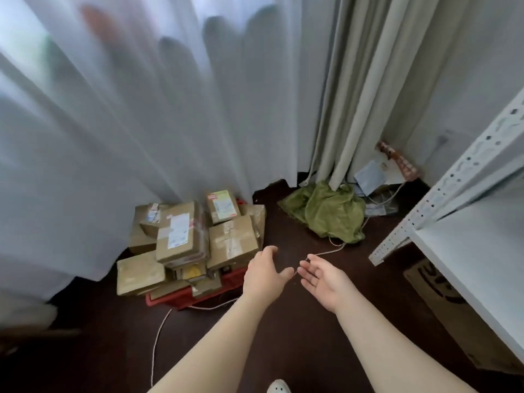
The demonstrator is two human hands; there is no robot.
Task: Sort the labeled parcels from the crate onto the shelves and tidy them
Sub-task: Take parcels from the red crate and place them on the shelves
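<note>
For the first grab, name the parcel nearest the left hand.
The plain taped box, frontmost on the right, just beyond the left hand; others lie farther.

No text can be read; the white shipping labels [178, 231] on the brown parcels [232, 242] are too blurred. Black print on the cardboard box [453, 316] under the shelf [482, 251] is partly hidden and illegible.

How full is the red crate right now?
Overfull: the red crate is heaped with cardboard parcels, stacked well above its rim.
</note>
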